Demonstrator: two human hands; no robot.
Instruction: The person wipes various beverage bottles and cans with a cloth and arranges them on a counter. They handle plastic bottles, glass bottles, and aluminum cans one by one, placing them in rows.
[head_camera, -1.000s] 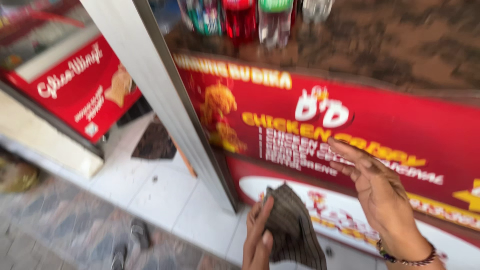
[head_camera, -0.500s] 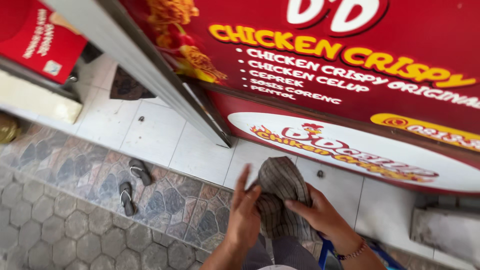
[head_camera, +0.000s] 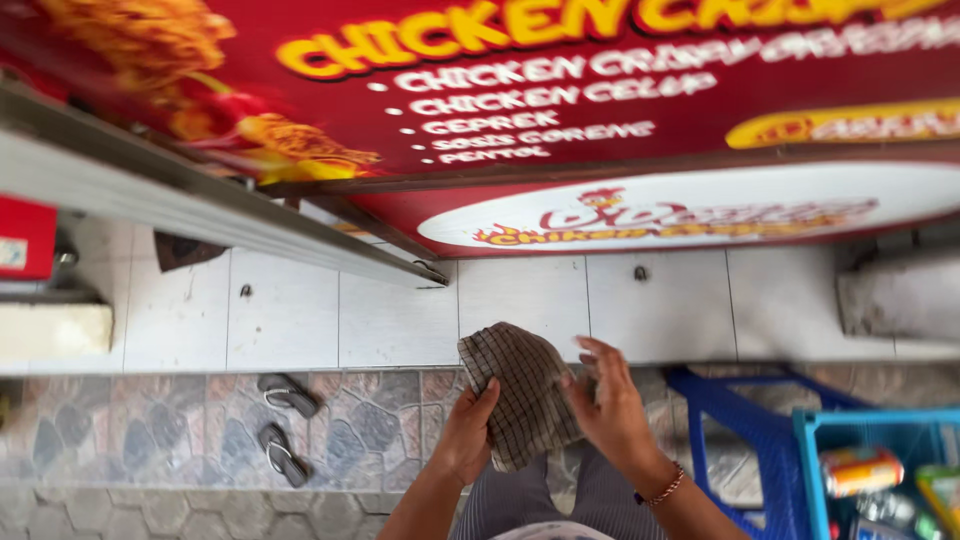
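Two hands: left hand, right hand; one checked cloth; two sandals.

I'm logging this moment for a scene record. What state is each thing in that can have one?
checked cloth: folded over, held up between both hands
left hand: gripping the cloth's left edge
right hand: fingers spread against the cloth's right side
sandals: off, lying on the stone floor
blue crate: holding packets
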